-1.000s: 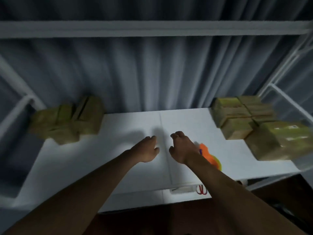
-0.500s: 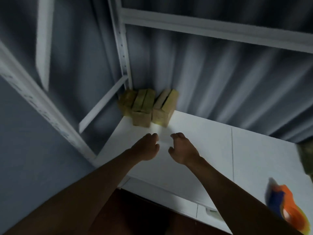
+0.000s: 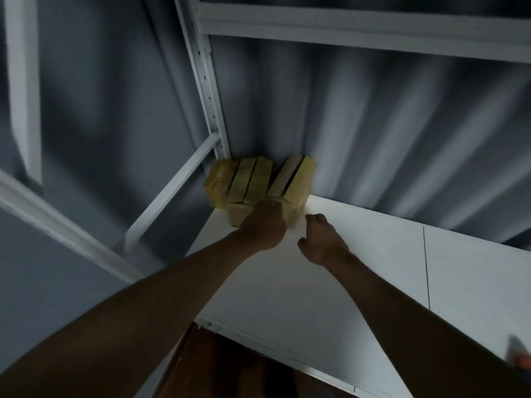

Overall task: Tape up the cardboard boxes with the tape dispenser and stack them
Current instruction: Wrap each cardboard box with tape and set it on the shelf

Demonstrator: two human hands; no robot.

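Cardboard boxes point(image 3: 258, 182) sit bunched in the back left corner of the white tabletop point(image 3: 373, 268), against the grey curtain point(image 3: 402, 124) and beside the white rack post point(image 3: 207, 90). The left hand point(image 3: 264, 228) reaches onto the nearest box, fingers hidden behind it, so I cannot tell its grip. The right hand point(image 3: 319, 239) hovers just beside, loosely curled, holding nothing. An orange tape dispenser point(image 3: 521, 360) peeks in at the right edge, well apart.

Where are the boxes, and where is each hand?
boxes point(image 3: 250, 182), head view, top of the middle box
left hand point(image 3: 265, 228), head view, back of the hand
right hand point(image 3: 321, 242), head view, back of the hand
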